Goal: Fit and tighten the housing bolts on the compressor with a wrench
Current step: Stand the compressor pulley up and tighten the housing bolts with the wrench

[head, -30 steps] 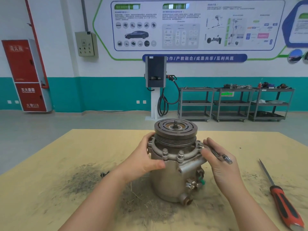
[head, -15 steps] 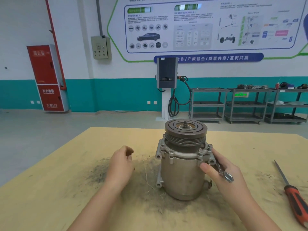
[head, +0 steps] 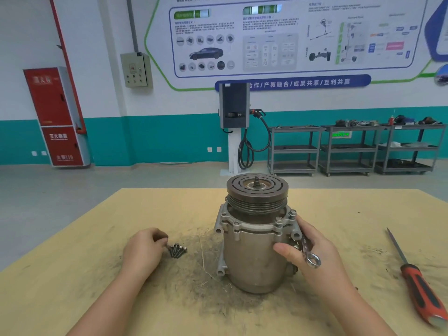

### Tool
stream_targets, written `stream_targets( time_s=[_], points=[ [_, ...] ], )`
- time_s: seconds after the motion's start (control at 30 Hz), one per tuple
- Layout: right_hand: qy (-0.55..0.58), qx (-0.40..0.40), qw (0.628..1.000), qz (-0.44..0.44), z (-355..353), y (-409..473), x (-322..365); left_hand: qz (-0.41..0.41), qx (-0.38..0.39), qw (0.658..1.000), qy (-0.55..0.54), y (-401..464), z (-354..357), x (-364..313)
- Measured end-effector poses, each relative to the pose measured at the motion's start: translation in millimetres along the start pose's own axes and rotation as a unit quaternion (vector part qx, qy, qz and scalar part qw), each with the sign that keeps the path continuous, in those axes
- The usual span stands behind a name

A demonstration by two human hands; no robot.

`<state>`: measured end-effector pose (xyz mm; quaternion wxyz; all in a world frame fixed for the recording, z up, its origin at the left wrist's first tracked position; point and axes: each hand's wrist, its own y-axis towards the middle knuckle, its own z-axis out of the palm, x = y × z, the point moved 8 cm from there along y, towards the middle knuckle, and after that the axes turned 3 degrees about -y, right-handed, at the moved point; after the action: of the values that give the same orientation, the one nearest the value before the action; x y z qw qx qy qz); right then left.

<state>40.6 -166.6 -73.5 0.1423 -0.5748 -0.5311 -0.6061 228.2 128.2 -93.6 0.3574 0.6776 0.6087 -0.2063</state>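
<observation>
The left hand (head: 144, 248) pinches one of the loose bolts (head: 178, 250) to fit next — the right hand (head: 312, 251) steadies the compressor (head: 254, 238), wrench (head: 310, 253) held ready.

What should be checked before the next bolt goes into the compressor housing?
1. Compressor upright on the table, pulley up: ok.
2. Right hand steadying the compressor, wrench in its grip: ok.
3. Left hand at the loose bolts: ok; whether one is pinched: cannot tell.
4. Bolts already seated in the right flange: ok; tightness: cannot tell.
5. Empty flange holes free of debris: cannot tell.
6. Screwdriver lying away from both hands: ok.
</observation>
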Motion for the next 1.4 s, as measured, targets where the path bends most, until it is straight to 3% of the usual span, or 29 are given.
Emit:
stream_targets(
  time_s=[0.1,0.17,0.3,0.57,0.83,1.0,1.2,1.4],
  points=[
    [0.004,-0.001,1.0,0.006,0,0,-1,0.07,0.009,0.96,-0.272,-30,-19,-54],
    [0.001,-0.001,1.0,0.005,0,0,-1,0.141,0.044,0.927,-0.343,-56,-24,-99],
    [-0.006,0.001,1.0,0.006,0,0,0,0.226,0.001,0.918,-0.325,-90,-29,-137],
    [-0.017,0.002,1.0,0.005,-2,0,0,0.289,-0.046,0.908,-0.299,-104,-33,-146],
    [-0.018,0.003,1.0,0.015,-1,-1,0,0.375,-0.071,0.908,-0.174,-110,-29,-155],
    [-0.017,0.005,1.0,0.011,-1,-1,1,0.335,-0.015,0.928,-0.164,-107,-20,-149],
    [-0.021,0.007,1.0,0.009,0,-1,4,0.257,-0.007,0.943,-0.213,-104,-17,-144],
    [-0.02,0.006,1.0,0.008,0,-1,4,0.204,0.023,0.933,-0.297,-103,-9,-137]
  ],
)
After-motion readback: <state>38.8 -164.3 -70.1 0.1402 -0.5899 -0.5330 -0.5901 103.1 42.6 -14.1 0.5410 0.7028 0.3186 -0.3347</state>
